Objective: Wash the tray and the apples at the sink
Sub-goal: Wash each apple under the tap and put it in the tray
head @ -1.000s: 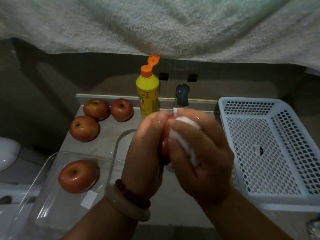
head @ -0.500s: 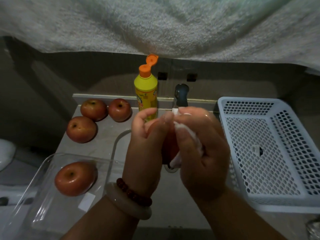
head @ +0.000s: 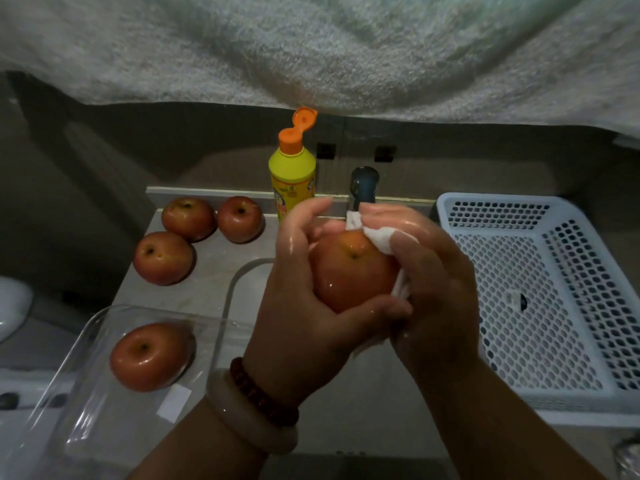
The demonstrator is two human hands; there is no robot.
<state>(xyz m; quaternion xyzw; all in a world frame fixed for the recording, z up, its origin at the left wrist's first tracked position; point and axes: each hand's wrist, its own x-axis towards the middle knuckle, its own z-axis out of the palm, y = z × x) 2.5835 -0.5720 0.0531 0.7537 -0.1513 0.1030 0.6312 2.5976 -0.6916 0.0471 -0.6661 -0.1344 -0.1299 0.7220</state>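
Both our hands work over the sink: the left hand (head: 298, 299) cups a wet apple (head: 349, 271), the right hand (head: 436, 282) pinches a white cloth (head: 379, 235) against it. We judge this the scrubbing step; next comes a rinse. One apple (head: 149, 356) sits in the clear tray (head: 86, 403), three apples (head: 188, 218) wait near the soap bottle (head: 292, 178).

Dim, grainy light; wet glints; wide-angle bending at edges
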